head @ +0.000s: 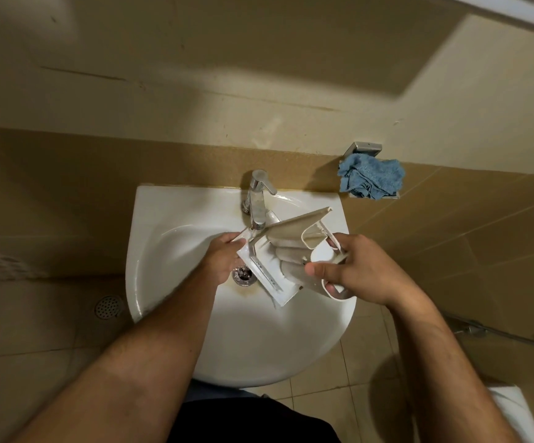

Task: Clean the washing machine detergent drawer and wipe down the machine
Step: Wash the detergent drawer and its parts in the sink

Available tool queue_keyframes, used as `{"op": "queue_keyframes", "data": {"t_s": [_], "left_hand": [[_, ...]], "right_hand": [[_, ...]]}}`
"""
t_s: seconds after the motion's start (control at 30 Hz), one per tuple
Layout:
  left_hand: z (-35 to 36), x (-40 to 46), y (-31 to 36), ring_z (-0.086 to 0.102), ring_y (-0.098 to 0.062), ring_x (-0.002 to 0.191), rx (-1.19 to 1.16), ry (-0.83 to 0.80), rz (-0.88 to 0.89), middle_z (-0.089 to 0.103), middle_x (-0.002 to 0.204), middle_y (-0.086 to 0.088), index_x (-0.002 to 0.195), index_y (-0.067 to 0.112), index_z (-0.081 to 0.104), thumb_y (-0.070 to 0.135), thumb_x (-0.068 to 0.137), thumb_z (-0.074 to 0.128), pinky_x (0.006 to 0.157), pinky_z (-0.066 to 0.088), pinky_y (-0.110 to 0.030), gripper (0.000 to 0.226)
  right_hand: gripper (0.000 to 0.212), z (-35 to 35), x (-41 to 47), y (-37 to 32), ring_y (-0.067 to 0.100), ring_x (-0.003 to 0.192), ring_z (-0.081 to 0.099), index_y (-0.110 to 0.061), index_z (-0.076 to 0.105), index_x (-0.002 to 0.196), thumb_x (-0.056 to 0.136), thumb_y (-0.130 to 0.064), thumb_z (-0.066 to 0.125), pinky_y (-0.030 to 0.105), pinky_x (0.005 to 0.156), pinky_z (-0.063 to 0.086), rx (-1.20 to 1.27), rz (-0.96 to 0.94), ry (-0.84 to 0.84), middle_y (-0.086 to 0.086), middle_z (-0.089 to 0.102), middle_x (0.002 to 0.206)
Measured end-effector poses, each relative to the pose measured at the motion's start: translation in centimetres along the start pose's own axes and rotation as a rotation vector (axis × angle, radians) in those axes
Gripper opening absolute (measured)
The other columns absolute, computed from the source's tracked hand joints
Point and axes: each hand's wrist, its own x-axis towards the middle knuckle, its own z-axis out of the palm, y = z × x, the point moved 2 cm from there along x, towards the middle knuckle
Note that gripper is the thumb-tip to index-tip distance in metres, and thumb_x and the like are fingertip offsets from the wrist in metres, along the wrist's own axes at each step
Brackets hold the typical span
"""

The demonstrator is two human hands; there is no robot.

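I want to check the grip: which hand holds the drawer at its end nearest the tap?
The left hand. It grips the detergent drawer right under the tap; the right hand holds the far, rounded end.

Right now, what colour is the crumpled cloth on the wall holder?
The crumpled terry cloth is light blue, seen in the head view.

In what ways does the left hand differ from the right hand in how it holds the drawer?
The left hand holds the detergent drawer at its end near the tap; the right hand holds the opposite end, away from the tap. The left hand lies over the drain; the right hand is near the sink rim. Both grip the drawer above the sink.
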Motion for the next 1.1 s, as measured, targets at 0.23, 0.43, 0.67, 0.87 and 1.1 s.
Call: {"op": "queue_keyframes", "data": {"t_s": [0.23, 0.43, 0.67, 0.87, 1.1], "left_hand": [[0.7, 0.1, -0.4, 0.061, -0.016, 0.062, 0.000, 0.146, 0.013, 0.063, 0.077, -0.004, 0.103, 0.010, 0.063, 0.022, 0.094, 0.062, 0.057, 0.052, -0.026, 0.015], [1.1, 0.5, 0.0, 0.062, -0.016, 0.081, 0.166, 0.140, 0.048, 0.070, 0.101, -0.008, 0.105, 0.011, 0.065, 0.028, 0.098, 0.054, 0.069, 0.043, -0.023, 0.021], [1.9, 0.7, 1.0, 0.052, -0.020, 0.093, 0.185, 0.204, 0.075, 0.060, 0.103, -0.009, 0.120, 0.004, 0.061, 0.032, 0.097, 0.055, 0.082, 0.035, -0.027, 0.036], [1.9, 1.0, 1.0, 0.050, -0.019, 0.097, 0.224, 0.163, 0.025, 0.057, 0.104, -0.005, 0.122, 0.004, 0.061, 0.033, 0.094, 0.060, 0.084, 0.033, -0.029, 0.040], [2.1, 1.1, 1.0, 0.057, -0.018, 0.096, 0.321, 0.084, 0.026, 0.066, 0.103, -0.014, 0.120, 0.001, 0.063, 0.037, 0.094, 0.059, 0.079, 0.034, -0.026, 0.045]], "right_hand": [[0.024, 0.9, -0.3, 0.4, 0.017, 0.050, 0.051, -0.007, 0.059, 0.079, 0.085, -0.025, 0.074, 0.021, 0.048, 0.043, 0.308, 0.114, 0.095, 0.004, 0.058, 0.053], [0.044, 1.7, -0.6, 0.7, 0.010, 0.038, 0.050, 0.015, 0.062, 0.094, 0.092, -0.028, 0.065, 0.014, 0.040, 0.038, 0.462, 0.199, 0.194, 0.011, 0.059, 0.055], [0.075, 1.7, -0.4, 1.0, 0.015, 0.071, 0.073, -0.019, 0.039, 0.129, 0.071, -0.035, 0.084, 0.029, 0.057, 0.058, 0.539, 0.294, 0.332, 0.005, 0.065, 0.107], [0.063, 0.5, 0.3, 1.0, 0.022, 0.092, 0.072, -0.028, 0.069, 0.106, 0.059, -0.069, 0.076, 0.049, 0.083, 0.058, 0.375, 0.216, 0.164, -0.002, 0.075, 0.099], [0.034, 1.2, 1.3, 2.4, 0.016, 0.083, 0.071, -0.019, 0.057, 0.114, 0.085, -0.030, 0.071, 0.029, 0.064, 0.052, 0.533, 0.174, 0.475, 0.001, 0.072, 0.100]]}}
